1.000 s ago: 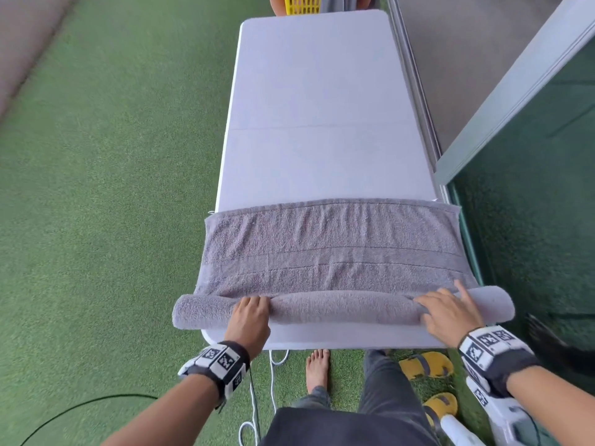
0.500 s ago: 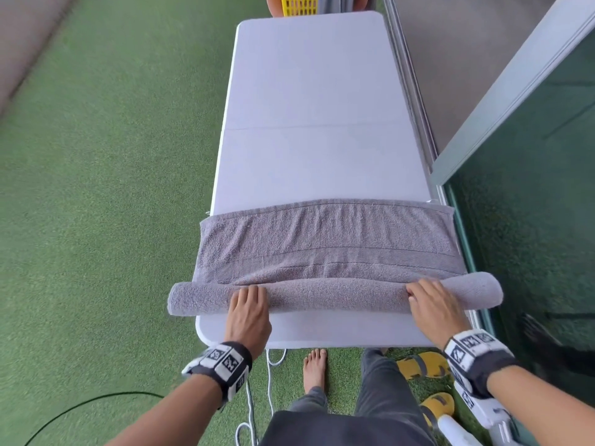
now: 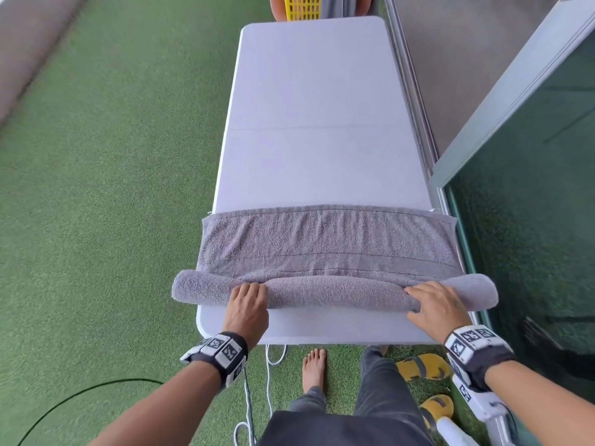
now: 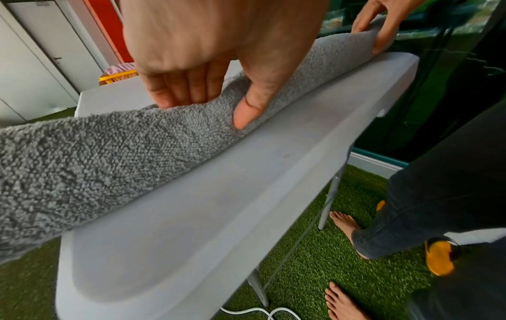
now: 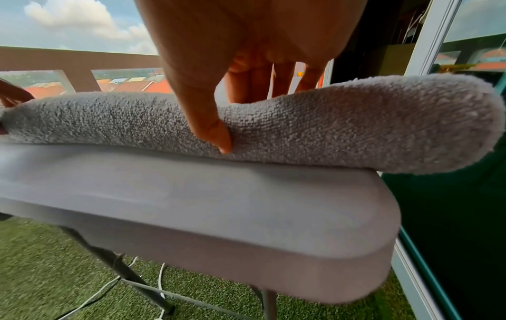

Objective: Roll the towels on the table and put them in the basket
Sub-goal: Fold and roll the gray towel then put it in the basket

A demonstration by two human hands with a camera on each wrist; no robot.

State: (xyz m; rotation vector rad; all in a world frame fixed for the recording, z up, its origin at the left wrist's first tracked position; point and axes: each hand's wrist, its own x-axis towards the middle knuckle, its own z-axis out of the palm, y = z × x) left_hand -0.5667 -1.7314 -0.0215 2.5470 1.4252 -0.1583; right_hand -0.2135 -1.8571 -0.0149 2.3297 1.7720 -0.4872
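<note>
A grey towel [image 3: 325, 243] lies across the near end of the white table [image 3: 309, 107], its near part wound into a thick roll [image 3: 331, 292] that overhangs both table sides. My left hand [image 3: 248, 294] grips the roll left of centre, fingers over the top and thumb pressed into the near side [image 4: 208, 108]. My right hand [image 3: 425, 294] grips it near the right end in the same way [image 5: 242, 121]. The flat part of the towel stretches away from the roll. A yellow basket [image 3: 301, 8] stands beyond the table's far end.
Green artificial turf [image 3: 112, 188] surrounds the table. A glass door and its frame [image 3: 515, 156] run close along the right side. White cables [image 3: 267, 358], a black cable [image 3: 80, 394] and yellow sandals [image 3: 425, 366] lie on the ground by my bare feet.
Both hands have pushed the roll away from the near table edge. The roll has grown thicker and the flat strip of towel beyond it is shorter.
</note>
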